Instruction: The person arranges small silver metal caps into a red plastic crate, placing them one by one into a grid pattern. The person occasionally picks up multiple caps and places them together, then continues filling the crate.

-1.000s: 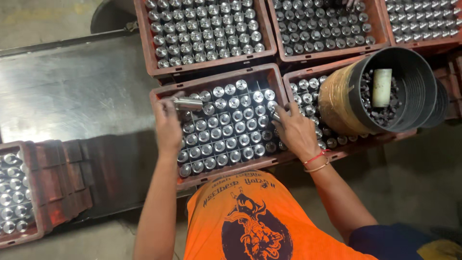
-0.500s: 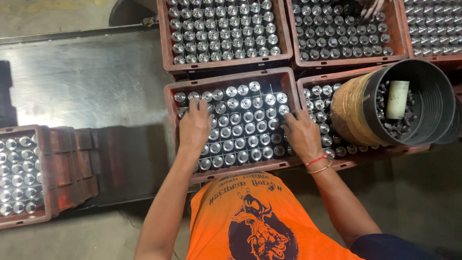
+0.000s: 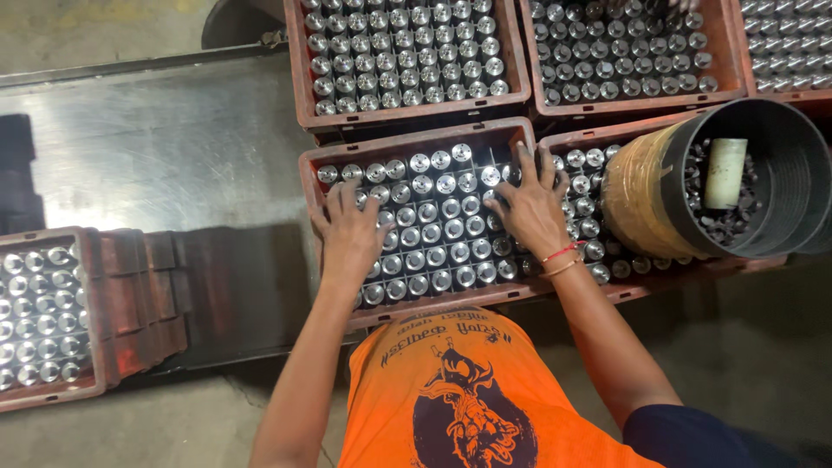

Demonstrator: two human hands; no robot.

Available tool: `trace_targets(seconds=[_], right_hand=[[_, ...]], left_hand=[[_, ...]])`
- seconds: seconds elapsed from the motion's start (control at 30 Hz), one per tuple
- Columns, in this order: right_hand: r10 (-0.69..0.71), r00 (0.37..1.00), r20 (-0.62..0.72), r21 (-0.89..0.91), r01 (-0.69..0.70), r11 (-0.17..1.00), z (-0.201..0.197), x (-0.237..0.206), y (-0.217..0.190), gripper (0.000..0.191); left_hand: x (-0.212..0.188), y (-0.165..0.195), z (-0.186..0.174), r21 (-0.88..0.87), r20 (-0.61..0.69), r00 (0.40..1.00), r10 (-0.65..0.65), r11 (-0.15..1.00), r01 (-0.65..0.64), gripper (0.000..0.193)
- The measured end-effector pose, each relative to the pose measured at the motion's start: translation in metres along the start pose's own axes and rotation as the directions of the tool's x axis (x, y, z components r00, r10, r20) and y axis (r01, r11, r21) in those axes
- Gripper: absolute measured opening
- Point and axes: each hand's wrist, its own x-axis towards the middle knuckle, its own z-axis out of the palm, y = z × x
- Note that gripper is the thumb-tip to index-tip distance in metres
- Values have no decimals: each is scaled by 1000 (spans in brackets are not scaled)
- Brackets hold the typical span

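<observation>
Inside the crate [image 3: 305, 173] rim, 2 flat, released hands [image 3: 351, 234] [image 3: 530, 208] on packed cylinders [image 3: 442, 230].

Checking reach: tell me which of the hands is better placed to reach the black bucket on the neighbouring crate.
Right. The right hand lies at the crate's right edge, beside the black bucket; the left hand rests flat farther away.

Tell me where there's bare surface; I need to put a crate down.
The bare metal table is free left of the middle crate, above the side crate. Right is crowded: crates edge to edge, a black bucket, both hands on the cylinders.
</observation>
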Motion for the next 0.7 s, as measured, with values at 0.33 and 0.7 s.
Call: trace_targets(seconds=[0.33,0.7], right_hand=[[79,992,-103,758,26,652,-19,-12,53,31],[146,988,-57,391,-112,913,1,-9,1,40]], left_hand=[[-3,5,3,-131,8,991,-135,982,135,22],[-3,-21,42,-837,547,745,-381,-256,483,36]])
